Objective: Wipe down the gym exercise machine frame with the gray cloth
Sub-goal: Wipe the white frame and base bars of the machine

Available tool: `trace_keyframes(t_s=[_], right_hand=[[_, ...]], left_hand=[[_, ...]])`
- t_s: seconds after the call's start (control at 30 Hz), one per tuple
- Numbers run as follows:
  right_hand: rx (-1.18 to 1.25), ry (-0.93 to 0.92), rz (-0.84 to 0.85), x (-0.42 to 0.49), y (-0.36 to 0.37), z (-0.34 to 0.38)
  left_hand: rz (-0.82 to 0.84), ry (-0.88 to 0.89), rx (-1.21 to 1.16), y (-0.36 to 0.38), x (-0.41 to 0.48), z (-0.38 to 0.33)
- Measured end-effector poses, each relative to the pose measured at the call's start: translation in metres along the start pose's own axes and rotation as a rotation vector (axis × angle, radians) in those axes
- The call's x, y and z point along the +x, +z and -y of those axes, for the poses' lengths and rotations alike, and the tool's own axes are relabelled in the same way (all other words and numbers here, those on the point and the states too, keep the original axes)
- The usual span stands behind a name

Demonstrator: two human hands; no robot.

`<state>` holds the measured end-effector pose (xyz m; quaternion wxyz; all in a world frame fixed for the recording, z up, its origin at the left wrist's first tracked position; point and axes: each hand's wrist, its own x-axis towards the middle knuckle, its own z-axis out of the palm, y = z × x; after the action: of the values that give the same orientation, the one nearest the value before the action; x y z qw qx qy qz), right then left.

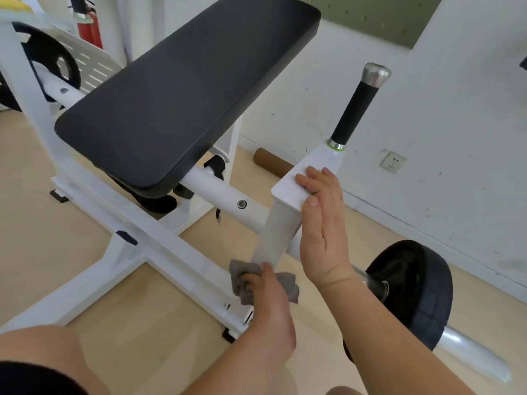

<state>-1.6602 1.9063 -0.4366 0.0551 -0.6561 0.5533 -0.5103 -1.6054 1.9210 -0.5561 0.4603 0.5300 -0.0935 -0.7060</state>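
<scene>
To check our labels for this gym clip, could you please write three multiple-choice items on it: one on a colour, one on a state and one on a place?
1. What colour is the bench pad?
A black
B red
C green

2. How is the right hand?
A clenched in a fist
B hanging free
C resting on top of the white post

3. Where is the gray cloth?
A on the bench pad
B in the right hand
C at the post's lower end

Answers:
1 A, the pad is plainly black.
2 C, its fingers lie on the post's top.
3 C, the left hand holds it there.
</scene>
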Motion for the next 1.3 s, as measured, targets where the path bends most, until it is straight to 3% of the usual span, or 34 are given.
trace_keyframes(t_s=[0.13,0.23,0.33,0.47,0.6,0.7,0.87,0.9,1.07,1.17,1.3], right_hand=[[-0.007,-0.036,-0.073,0.000,0.008,-0.004],[-0.030,-0.073,-0.073,0.002,0.008,-0.010],[-0.029,-0.094,-0.078,0.003,0.008,-0.012],[-0.026,-0.081,-0.110,0.002,0.012,-0.010],[-0.015,-0.078,-0.092,0.001,0.008,-0.010],[-0.020,-0.090,-0.090,0.002,0.008,-0.014],[0.012,-0.087,-0.120,0.004,0.014,-0.016],[0.016,-0.085,-0.126,0.003,0.014,-0.016],[0.005,-0.107,-0.105,0.004,0.010,-0.016],[0.033,-0.094,-0.092,0.004,0.009,-0.013],[0.019,-0.059,-0.013,0.002,-0.001,-0.006]], left_hand=[[-0.072,-0.068,-0.043,-0.009,0.009,0.012],[0.019,-0.132,-0.155,-0.044,0.034,0.010],[-0.015,-0.216,-0.222,-0.039,0.036,0.011],[-0.036,-0.097,-0.318,-0.005,0.023,0.023],[0.091,-0.175,-0.369,-0.048,0.046,0.018],[-0.001,-0.223,-0.304,-0.056,0.053,0.018],[-0.097,-0.147,-0.096,-0.021,0.027,0.021],[-0.076,-0.144,-0.203,-0.023,0.024,0.019],[0.027,-0.155,-0.284,-0.027,0.026,-0.005],[-0.023,0.097,-0.007,-0.003,-0.004,-0.001],[0.147,0.376,0.412,-0.016,-0.039,0.018]])
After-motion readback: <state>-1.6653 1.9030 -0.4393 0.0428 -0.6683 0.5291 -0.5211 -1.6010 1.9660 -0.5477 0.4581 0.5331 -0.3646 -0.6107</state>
